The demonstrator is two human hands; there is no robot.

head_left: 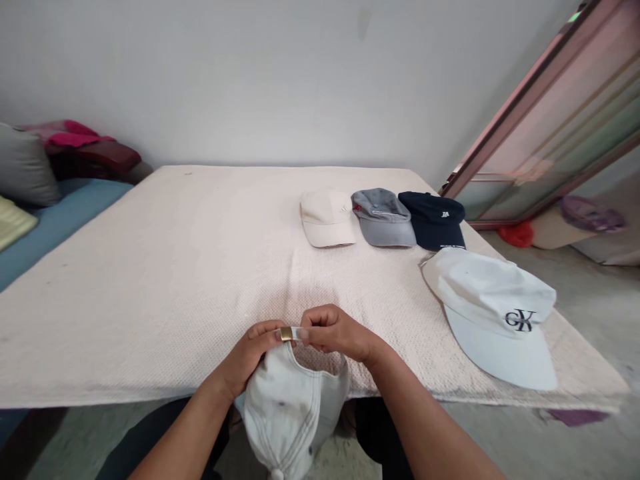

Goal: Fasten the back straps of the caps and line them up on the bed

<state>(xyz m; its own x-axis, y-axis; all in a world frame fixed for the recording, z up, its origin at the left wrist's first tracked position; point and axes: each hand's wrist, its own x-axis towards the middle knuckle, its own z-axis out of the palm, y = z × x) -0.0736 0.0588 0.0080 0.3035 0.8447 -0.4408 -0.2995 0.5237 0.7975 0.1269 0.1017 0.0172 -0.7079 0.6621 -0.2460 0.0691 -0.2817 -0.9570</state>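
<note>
A light grey baseball cap (287,407) hangs at the table's front edge, its back opening towards the table. My left hand (253,350) pinches the cap's back strap beside a brass-coloured buckle (286,333). On the other side of the buckle, my right hand (337,330) grips the strap end between thumb and fingers. The cap's brim is hidden below the crown. To the right lies a large white cap (493,300) with dark "CK"-like lettering, apart from both hands.
A cream cap (327,217), a grey cap (384,217) and a navy cap (433,220) sit in a row on the cloth-covered table (150,280). A wall stands behind it. Cushions (25,167) lie at left; a framed glass panel (550,120) is at right.
</note>
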